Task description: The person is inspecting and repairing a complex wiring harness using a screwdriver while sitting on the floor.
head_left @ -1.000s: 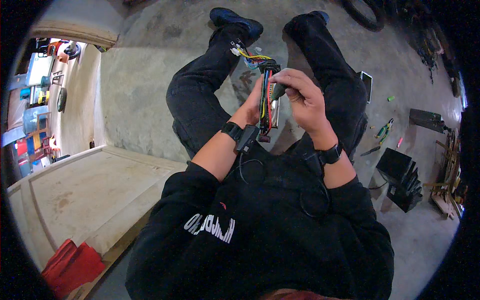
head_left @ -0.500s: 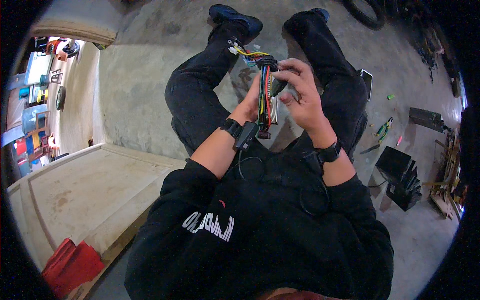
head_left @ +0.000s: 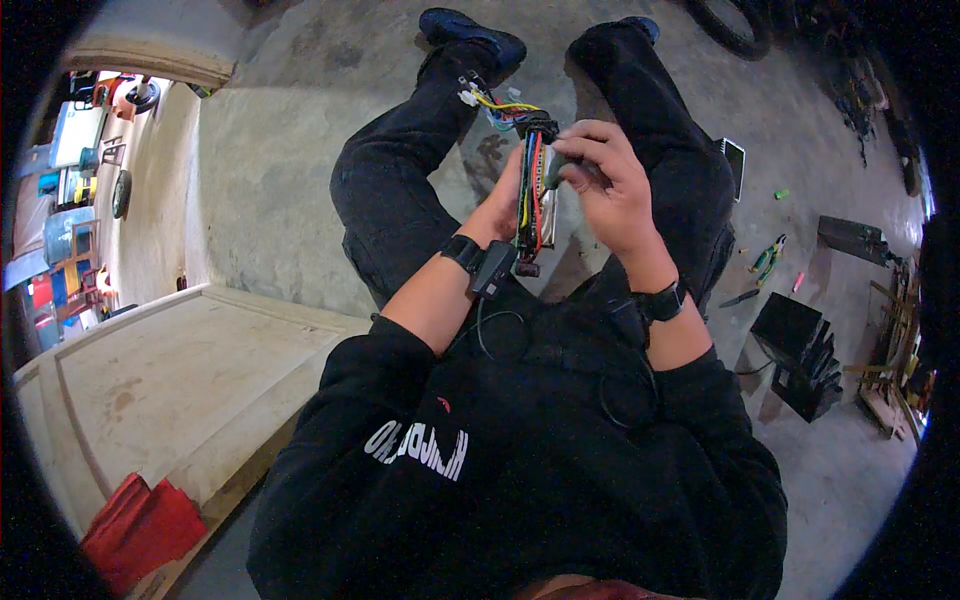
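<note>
My left hand is wrapped round the side of a narrow circuit board with a wire bundle, held upright between my knees. Red, yellow, green and black wires run along its face. Loose leads with white connectors fan out from its far end, past a black sleeve or clump. At the board's right edge is my right hand, its fingers bent and the thumb close to the fingertips. Something small and dark greenish shows by those fingertips, too unclear to name. The board hides most of my left fingers.
Pliers, a knife-like tool and a black finned case lie on the concrete floor at right. A long black metal piece is farther right. On the left stand a pale wooden panel and a red cloth.
My right thumb and fingers have drawn closer together beside the board, and the dark gap or object between them shows less. The left hand and the board have barely moved.
</note>
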The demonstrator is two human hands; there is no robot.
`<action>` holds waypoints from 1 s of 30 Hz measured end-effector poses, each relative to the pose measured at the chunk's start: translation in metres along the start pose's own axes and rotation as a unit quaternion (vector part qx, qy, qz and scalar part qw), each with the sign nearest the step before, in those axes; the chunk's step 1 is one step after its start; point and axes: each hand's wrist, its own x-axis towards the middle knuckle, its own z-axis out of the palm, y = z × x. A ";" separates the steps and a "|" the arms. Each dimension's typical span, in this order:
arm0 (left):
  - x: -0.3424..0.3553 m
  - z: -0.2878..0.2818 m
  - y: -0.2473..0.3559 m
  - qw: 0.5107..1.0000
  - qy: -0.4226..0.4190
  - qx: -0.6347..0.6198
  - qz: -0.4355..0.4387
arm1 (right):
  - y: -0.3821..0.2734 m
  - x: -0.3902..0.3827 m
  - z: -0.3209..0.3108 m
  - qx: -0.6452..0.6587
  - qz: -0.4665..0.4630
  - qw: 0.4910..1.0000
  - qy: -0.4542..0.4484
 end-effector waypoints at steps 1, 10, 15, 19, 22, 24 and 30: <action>0.000 0.012 -0.001 1.000 0.018 -0.013 0.003 | 0.001 0.001 0.000 0.021 0.001 1.000 -0.001; 0.010 -0.007 -0.003 1.000 -0.006 -0.005 -0.019 | -0.002 0.001 -0.001 0.021 -0.012 1.000 -0.011; -0.012 0.035 0.005 0.999 0.044 -0.021 0.003 | -0.006 0.003 0.001 0.001 -0.040 0.999 0.001; -0.007 0.012 0.002 1.000 -0.014 -0.002 -0.003 | 0.001 -0.007 -0.001 -0.021 0.005 0.999 0.028; 0.005 0.007 0.000 1.000 0.001 -0.006 -0.008 | 0.004 0.000 -0.004 0.056 0.000 0.998 -0.017; 0.007 0.007 -0.002 1.000 0.024 -0.003 -0.001 | 0.001 0.003 -0.004 0.031 -0.030 0.999 -0.019; 0.004 -0.007 -0.003 0.999 0.011 0.034 -0.009 | -0.005 -0.003 -0.001 0.059 0.022 0.998 -0.013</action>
